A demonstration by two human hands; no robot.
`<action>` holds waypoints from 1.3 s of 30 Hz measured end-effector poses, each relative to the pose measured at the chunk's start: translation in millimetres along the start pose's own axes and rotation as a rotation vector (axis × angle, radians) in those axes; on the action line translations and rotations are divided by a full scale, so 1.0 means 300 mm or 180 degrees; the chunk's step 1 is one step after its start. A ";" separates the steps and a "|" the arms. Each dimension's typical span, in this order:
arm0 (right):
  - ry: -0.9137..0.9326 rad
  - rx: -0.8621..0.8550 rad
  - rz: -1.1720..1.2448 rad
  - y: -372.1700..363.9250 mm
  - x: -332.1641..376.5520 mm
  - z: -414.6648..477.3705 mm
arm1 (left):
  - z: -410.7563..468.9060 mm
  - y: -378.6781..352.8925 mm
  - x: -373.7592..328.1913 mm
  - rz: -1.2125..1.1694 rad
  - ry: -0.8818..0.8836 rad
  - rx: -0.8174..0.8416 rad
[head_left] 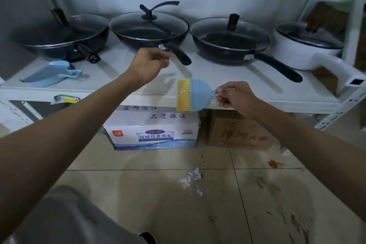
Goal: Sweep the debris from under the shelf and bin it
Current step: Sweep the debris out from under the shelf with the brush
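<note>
right hand (234, 97) pinches the thin blue handle of a small brush (193, 95), yellow bristles pointing left, held in front of the shelf (118, 93) edge. left hand (147, 64) fingers curled loosely, gripping nothing, above the shelf nr a pan handle (179, 53). paper scraps (192, 181) lie on the floor tiles in front of a white box (152, 128); blue dustpan (51, 74) sits on the shelf, far left.

Both arms outstretched, left hand (147, 63) loosely curled, right hand (233, 96) fingers (221, 93) pinched
</note>
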State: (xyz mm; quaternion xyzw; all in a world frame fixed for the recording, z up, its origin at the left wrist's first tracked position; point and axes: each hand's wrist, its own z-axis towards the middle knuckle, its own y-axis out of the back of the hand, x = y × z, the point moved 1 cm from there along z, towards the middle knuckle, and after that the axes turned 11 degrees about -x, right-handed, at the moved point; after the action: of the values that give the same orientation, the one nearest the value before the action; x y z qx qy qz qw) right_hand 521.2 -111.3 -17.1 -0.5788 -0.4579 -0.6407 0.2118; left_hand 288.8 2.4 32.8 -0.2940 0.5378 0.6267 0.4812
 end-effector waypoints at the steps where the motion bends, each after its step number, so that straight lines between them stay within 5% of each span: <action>1: -0.0027 -0.0023 0.0023 -0.019 0.009 0.022 | 0.009 0.006 0.012 0.0042 0.0028 -0.0019; 12: -0.0595 -0.0183 0.0304 -0.184 0.068 0.153 | 0.036 0.084 0.171 0.0460 0.0440 -0.0088; 18: -0.0334 0.0378 0.0206 -0.120 0.067 0.108 | 0.012 0.101 0.185 0.0646 0.0381 -0.0076; 27: 0.0632 0.1441 -0.1879 -0.086 -0.081 -0.069 | -0.065 -0.060 0.176 0.1448 -0.0279 0.0627; 39: 0.0857 0.1058 -0.3771 -0.222 -0.657 -0.136 | -0.035 -0.262 0.191 0.2103 -0.1484 0.1217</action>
State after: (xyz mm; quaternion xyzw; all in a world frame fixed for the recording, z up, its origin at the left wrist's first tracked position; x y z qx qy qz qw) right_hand 492.7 -163.5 -220.7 -0.1005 -0.7635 -0.6369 -0.0362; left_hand 338.6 5.4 -51.3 0.1370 0.5862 0.6856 0.4093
